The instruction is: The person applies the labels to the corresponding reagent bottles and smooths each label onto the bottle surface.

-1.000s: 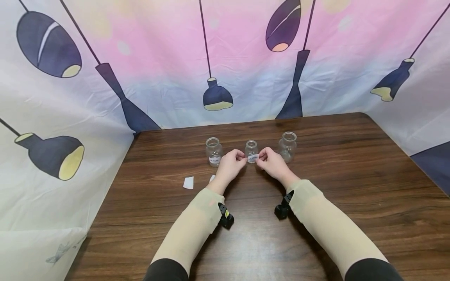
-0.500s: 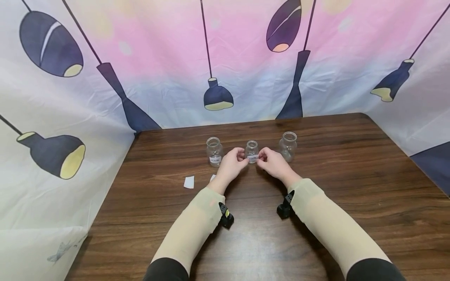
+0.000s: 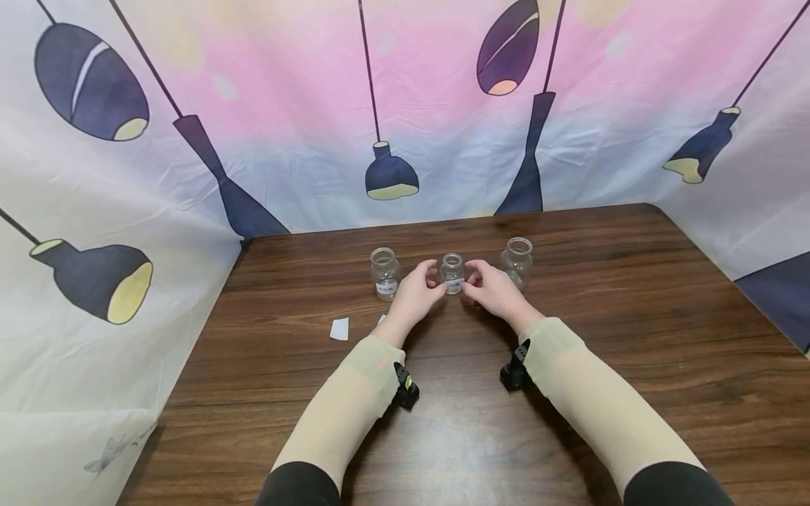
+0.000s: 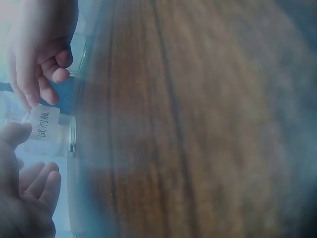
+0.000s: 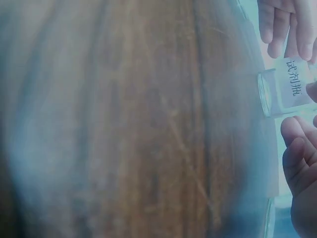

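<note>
Between my hands a small clear glass jar stands upright on the table, bearing a white paper label with dark printed characters. My left hand is at its left side, the thumb touching the label's left end, fingers apart from the thumb. From the right, my right hand touches the label's other end with its thumb, its remaining fingers loosely bent beside the glass. In the left wrist view the label lies against the glass. How firmly it sticks cannot be told.
A larger glass jar with a label stands left of my hands. Another large jar is at the right, partly behind my right hand. A white paper piece lies on the brown wooden table; a second is mostly hidden.
Both hands have loosened from pinching the label's ends; their fingers have spread away from the thumbs. The thumbs stay at the label, and the small jar stays in place.
</note>
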{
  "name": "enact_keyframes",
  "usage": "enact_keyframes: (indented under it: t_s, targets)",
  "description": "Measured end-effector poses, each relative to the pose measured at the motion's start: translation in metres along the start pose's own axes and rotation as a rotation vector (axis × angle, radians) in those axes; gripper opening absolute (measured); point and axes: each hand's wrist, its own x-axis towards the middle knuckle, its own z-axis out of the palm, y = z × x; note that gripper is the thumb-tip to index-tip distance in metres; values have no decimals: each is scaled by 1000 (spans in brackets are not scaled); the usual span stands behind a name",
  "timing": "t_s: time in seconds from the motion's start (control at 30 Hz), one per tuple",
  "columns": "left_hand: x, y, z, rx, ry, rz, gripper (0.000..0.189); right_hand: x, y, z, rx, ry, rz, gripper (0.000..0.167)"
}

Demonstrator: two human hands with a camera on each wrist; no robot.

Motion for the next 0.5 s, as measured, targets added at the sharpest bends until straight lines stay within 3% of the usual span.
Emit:
enact_keyframes:
  t_s: [0.33,0.5]
  targets:
    - [1,6,0,25,-76,2,66,6,-1,0,-51,-20,-12,51]
    - [2,5,0,90,-72,30,52,6,0,0,-53,-16,-12,47]
